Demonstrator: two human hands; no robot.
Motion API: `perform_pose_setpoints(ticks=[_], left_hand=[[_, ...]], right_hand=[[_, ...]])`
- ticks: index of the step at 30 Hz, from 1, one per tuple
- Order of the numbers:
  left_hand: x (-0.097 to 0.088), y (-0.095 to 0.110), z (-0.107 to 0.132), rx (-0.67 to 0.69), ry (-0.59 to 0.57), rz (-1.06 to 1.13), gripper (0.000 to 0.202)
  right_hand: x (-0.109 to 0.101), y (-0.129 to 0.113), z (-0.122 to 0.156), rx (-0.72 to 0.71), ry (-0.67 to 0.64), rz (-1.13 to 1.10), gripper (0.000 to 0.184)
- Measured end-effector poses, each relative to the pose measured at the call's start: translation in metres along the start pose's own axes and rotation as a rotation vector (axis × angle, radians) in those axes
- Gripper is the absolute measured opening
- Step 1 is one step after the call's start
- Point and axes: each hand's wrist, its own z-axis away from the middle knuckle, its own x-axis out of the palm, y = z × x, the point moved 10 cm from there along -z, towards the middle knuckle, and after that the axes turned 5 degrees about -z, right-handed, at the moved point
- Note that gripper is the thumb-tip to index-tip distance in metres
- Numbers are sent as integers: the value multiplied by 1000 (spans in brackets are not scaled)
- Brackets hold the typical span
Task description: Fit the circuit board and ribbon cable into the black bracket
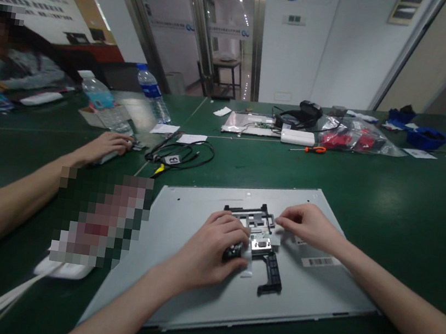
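Observation:
A bracket assembly (261, 244) of black plastic and silvery metal lies on a flat pale-grey panel (200, 208), with one black arm (273, 276) reaching toward me. My left hand (213, 251) is curled over the assembly's left side. A dark shiny part (232, 251) shows between its fingers and thumb, and a clear strip (248, 267) pokes out beside the thumb. At the assembly's upper right, my right hand (308, 226) pinches the end of its metal frame with thumb and forefinger. The fingers hide some of the assembly's edges.
Another person's hand (112, 146) rests on the green table (397, 197) at left. Black cables (183, 156) lie beyond the panel. Farther back are two water bottles (153, 91), an orange-handled screwdriver (314, 149), a plastic bag with red items (360, 136) and a blue tray (426, 137).

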Motion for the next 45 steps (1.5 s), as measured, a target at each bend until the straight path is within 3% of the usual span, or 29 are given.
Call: perform_pose_setpoints(ticks=[3, 11, 24, 45], left_hand=[[0, 0, 0, 1, 8, 17, 20], [-2, -1, 1, -12, 12, 30, 26], [-2, -7, 2, -51, 28, 6, 31], [-1, -8, 3, -53, 2, 2, 32]], right_hand=[[-3, -15, 2, -82, 64, 31, 17], [15, -48, 13, -335, 31, 97, 11], [34, -50, 16, -428, -43, 203, 12], [27, -49, 18, -412, 26, 222, 15]])
